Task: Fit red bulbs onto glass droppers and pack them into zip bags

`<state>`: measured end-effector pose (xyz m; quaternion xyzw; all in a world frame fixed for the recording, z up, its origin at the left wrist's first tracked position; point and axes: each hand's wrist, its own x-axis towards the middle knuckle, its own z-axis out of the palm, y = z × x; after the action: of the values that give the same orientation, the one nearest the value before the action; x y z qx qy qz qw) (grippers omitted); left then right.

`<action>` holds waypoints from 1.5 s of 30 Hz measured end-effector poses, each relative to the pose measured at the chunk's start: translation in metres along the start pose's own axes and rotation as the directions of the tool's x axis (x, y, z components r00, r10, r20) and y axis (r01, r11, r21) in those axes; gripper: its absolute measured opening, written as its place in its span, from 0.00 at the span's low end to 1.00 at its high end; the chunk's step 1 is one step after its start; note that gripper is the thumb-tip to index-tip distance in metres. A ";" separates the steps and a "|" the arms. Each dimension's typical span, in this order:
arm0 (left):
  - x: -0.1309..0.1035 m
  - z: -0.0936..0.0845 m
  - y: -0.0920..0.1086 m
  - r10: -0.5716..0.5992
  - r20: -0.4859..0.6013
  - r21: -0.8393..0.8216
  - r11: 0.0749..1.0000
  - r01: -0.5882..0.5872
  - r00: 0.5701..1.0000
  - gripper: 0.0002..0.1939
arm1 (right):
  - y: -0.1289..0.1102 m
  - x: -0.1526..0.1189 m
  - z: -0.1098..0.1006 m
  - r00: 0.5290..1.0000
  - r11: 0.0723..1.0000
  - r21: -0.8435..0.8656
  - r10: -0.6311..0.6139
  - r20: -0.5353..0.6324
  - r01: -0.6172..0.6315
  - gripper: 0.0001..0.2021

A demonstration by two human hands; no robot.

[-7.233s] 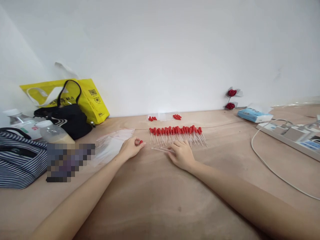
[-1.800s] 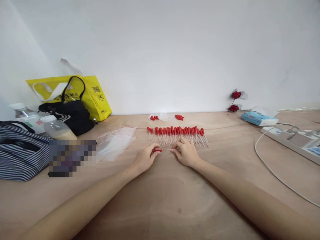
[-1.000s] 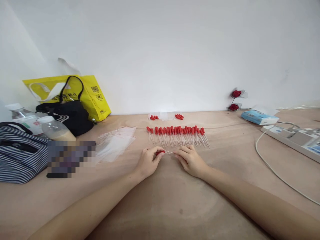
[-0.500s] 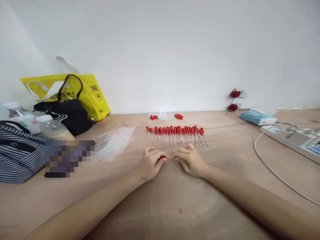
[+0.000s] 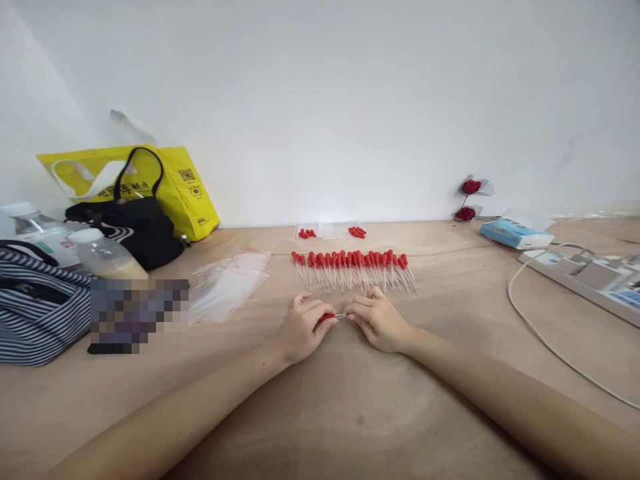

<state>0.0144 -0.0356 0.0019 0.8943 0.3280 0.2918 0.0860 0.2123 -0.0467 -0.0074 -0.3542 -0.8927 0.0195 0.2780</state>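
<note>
Left hand (image 5: 306, 331) pinches red bulb (image 5: 327, 317) (likely soft, grippy), right hand (image 5: 379, 325) pinches clear tube (image 5: 341, 316), both just in front of the dropper row (image 5: 349, 259); tube looks light, stiff, maybe fragile, so best held near the bulb end.

left grip (image 5: 309, 328), right grip (image 5: 379, 323), forearms (image 5: 200, 415) bare; dark spot (image 5: 263, 363) near left wrist (image 5: 278, 351).

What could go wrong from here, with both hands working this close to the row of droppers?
The right hand is just in front of the red-topped droppers and might nudge some out of line. The thin clear tubing between it and the red bulb in the left hand could bend or slip if pushed crookedly.
</note>
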 end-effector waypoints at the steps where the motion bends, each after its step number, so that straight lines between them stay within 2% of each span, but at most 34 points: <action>1: 0.001 0.000 0.000 -0.037 -0.003 -0.041 0.998 0.037 0.999 0.06 | 0.000 0.000 0.000 1.000 1.000 0.009 0.012 -0.005 -0.012 0.10; 3: 0.003 0.001 0.002 -0.176 -0.026 -0.190 0.967 0.168 0.984 0.06 | -0.001 0.001 0.000 0.998 0.998 0.035 0.050 -0.029 -0.049 0.11; 5: 0.006 0.003 0.005 -0.356 -0.057 -0.410 0.860 0.303 0.933 0.06 | -0.002 0.003 0.000 0.995 0.995 0.065 0.084 -0.052 -0.081 0.11; 6: 0.007 0.004 0.006 -0.434 -0.077 -0.525 0.783 0.334 0.897 0.08 | -0.003 0.003 0.000 0.994 0.993 0.075 0.090 -0.056 -0.086 0.11; 8: 0.012 0.005 0.008 -0.552 -0.115 -0.719 0.620 0.314 0.826 0.11 | -0.005 0.003 -0.001 0.996 0.994 0.077 0.075 -0.051 -0.071 0.11; 10: 0.020 0.001 0.007 -0.637 -0.121 -0.824 0.492 0.280 0.761 0.11 | -0.006 0.003 -0.001 0.998 0.996 0.069 0.052 -0.044 -0.049 0.12; 12: 0.032 -0.010 -0.002 -0.707 -0.084 -0.814 0.455 0.361 0.703 0.09 | -0.006 0.002 -0.001 0.997 0.996 0.068 0.053 -0.048 -0.050 0.12; 14: 0.047 -0.023 -0.018 -0.767 -0.090 -0.633 0.537 0.558 0.635 0.07 | -0.005 0.002 -0.001 0.996 0.995 0.078 0.069 -0.058 -0.065 0.11; 15: 0.056 -0.029 -0.028 -0.774 -0.094 -0.586 0.552 0.593 0.626 0.07 | -0.005 0.001 -0.001 0.995 0.994 0.084 0.074 -0.060 -0.069 0.10; 18: 0.083 -0.040 -0.060 -0.775 -0.052 -0.463 0.578 0.672 0.630 0.08 | -0.003 0.000 0.001 0.996 0.994 0.098 0.059 -0.065 -0.052 0.08; 22: 0.107 -0.034 -0.091 -0.776 0.021 -0.262 0.604 0.753 0.630 0.07 | -0.002 -0.001 0.002 0.996 0.995 0.096 0.039 -0.075 -0.032 0.08; 27: 0.117 -0.023 -0.101 -0.761 0.005 -0.028 0.648 0.761 0.649 0.06 | -0.002 -0.001 0.002 0.996 0.996 0.090 0.031 -0.079 -0.024 0.08; 30: 0.113 -0.027 -0.097 -0.716 -0.070 0.074 0.690 0.720 0.694 0.08 | -0.002 -0.002 0.002 0.997 0.997 0.079 0.021 -0.078 -0.015 0.08; 32: 0.103 -0.037 -0.091 -0.660 -0.106 0.128 0.733 0.668 0.744 0.13 | -0.001 -0.003 0.002 0.997 0.998 0.069 0.015 -0.075 -0.010 0.09; 35: 0.072 -0.059 -0.083 -0.584 -0.088 0.204 0.783 0.588 0.807 0.13 | 0.000 -0.004 0.002 0.998 0.998 0.062 0.014 -0.068 -0.009 0.09; 38: 0.028 -0.085 -0.082 -0.562 -0.091 0.305 0.770 0.560 0.822 0.11 | 0.000 -0.005 0.001 0.998 0.998 0.064 0.015 -0.068 -0.011 0.09; 39: 0.013 -0.093 -0.084 -0.542 -0.077 0.413 0.746 0.522 0.837 0.13 | -0.001 -0.005 0.001 0.997 0.998 0.067 0.015 -0.069 -0.010 0.09; 41: -0.013 -0.104 -0.087 -0.585 -0.072 0.561 0.645 0.518 0.807 0.17 | -0.002 -0.004 0.001 0.997 0.997 0.072 0.011 -0.072 -0.005 0.09; 45: -0.043 -0.109 -0.089 -0.661 -0.065 0.618 0.562 0.550 0.748 0.24 | -0.003 -0.004 0.000 0.997 0.998 0.069 0.006 -0.074 -0.001 0.09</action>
<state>-0.1226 0.0013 0.0400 0.7263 0.6814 0.0448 -0.0787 0.2135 -0.0515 -0.0088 -0.3465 -0.8799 0.0378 0.3230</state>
